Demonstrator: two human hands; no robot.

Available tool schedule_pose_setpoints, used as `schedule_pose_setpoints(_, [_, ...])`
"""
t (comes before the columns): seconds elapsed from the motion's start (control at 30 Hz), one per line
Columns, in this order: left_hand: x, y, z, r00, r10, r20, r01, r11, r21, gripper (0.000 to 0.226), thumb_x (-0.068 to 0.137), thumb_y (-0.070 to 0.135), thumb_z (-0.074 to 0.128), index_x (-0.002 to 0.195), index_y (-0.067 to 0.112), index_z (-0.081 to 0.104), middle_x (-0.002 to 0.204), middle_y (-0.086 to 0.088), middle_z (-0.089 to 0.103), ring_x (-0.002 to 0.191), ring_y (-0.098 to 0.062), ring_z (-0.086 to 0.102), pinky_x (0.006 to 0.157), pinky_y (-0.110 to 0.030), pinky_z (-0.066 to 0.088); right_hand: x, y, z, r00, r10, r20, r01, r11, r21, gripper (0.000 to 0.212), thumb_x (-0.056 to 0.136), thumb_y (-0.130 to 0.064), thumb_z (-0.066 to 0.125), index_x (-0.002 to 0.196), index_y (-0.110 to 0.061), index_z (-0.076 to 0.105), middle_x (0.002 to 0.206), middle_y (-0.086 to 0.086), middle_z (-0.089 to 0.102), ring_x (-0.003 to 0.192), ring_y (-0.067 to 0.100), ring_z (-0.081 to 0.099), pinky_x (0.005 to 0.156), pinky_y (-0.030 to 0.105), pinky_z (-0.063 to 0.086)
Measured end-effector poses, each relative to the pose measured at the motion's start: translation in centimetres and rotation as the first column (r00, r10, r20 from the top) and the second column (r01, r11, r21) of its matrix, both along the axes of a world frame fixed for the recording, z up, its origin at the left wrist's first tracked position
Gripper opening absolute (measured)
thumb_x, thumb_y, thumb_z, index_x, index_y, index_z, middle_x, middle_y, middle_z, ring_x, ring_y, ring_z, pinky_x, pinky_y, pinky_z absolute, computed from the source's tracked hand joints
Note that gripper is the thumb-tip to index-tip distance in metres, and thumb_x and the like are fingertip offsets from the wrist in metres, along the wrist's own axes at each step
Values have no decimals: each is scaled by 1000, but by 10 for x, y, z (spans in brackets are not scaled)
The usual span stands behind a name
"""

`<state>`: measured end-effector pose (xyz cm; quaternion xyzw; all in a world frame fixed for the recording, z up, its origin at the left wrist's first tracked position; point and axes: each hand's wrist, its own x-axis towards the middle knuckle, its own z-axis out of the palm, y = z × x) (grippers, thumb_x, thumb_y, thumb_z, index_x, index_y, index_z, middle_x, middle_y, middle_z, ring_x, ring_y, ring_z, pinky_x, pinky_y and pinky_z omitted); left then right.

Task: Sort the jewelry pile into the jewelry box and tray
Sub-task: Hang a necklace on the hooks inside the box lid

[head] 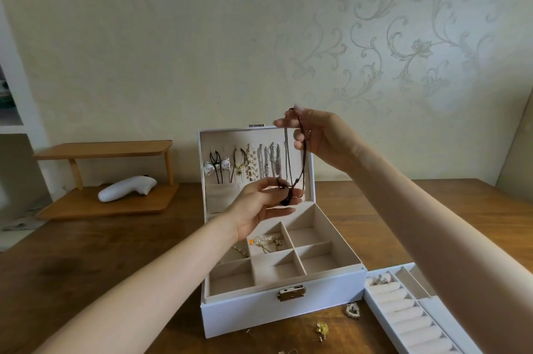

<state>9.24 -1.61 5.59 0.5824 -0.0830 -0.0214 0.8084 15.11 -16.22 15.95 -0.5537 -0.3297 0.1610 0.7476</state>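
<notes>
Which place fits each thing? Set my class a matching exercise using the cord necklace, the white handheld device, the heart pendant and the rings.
Things
1. cord necklace
2. white handheld device
3. heart pendant
4. rings

Places
A. on the table, in front of the jewelry box
B. in the roll slots of the tray
C. held up between the left hand and the right hand
D. on the lower board of the wooden shelf

Pairs: 1-C, 2-D, 3-A, 4-B
</notes>
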Motion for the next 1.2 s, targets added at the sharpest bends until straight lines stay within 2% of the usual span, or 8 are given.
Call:
schedule_pose_setpoints(0.1, [2,-1,2,997,83,-2,-83,996,-45,14,89,-6,53,96,6,49,81,-15,73,70,-21,71,62,-27,59,-1,1,-1,1000,9,21,-8,1000,-26,19,97,-19,45,85,-11,55,89,8,69,46,7,41,46,18,43])
schedule_pose_setpoints(0.2, [1,0,2,998,12,-57,-15,998,-54,18,93,2,50,110,8,46,77,-14,72,65,-19,70,61,-26,58,-2,1,0,999,32,38,-31,999,-31,18,97,-19,45,83,-11,54,89,7,68,45,6,40,45,17,41])
schedule_pose_setpoints(0.3, [0,0,0,993,-80,-92,81,997,13,29,95,4,45,124,5,48,74,-10,71,62,-15,68,59,-23,57,-4,2,4,998,46,40,-45,999,-24,19,96,-18,45,82,-10,53,87,6,68,45,6,40,45,17,41])
schedule_pose_setpoints(0.43, [-3,-3,-2,980,-153,-125,162,984,71,22,96,0,42,108,8,58,77,-7,71,61,-13,67,59,-22,56,-6,2,7,998,49,49,-48,999,-26,19,98,-18,43,81,-11,51,85,4,70,45,5,40,46,17,42])
schedule_pose_setpoints(0.6, [-7,-5,-3,980,-166,-106,170,985,30,18,92,-8,42,94,3,58,80,-9,70,63,-16,68,57,-24,56,-5,0,5,998,36,47,-35,999,-27,19,97,-18,44,81,-11,53,89,6,69,45,5,40,46,17,41])
schedule_pose_setpoints(0.83, [-5,-3,-5,986,-149,-77,149,989,-7,25,83,2,52,107,9,59,79,-7,70,57,-10,64,52,-18,54,-4,-1,7,998,27,53,-26,999,-29,18,97,-18,44,82,-11,52,90,6,69,45,5,40,46,17,42])
schedule_pose_setpoints(1.0, [-4,-9,-5,997,-44,-70,48,997,58,12,95,9,48,90,5,58,69,-3,69,47,-4,56,44,-14,47,-4,-1,6,999,24,48,-22,999,-36,17,97,-18,44,83,-12,53,90,5,69,45,5,42,46,17,43])
schedule_pose_setpoints(1.2, [-5,-5,-3,982,-42,-183,68,988,138,13,95,1,44,91,-2,56,71,-10,71,64,-21,70,53,-26,57,-4,-2,4,1000,3,8,-3,1000,5,18,97,-15,45,82,-10,55,82,4,71,45,6,44,49,19,47])
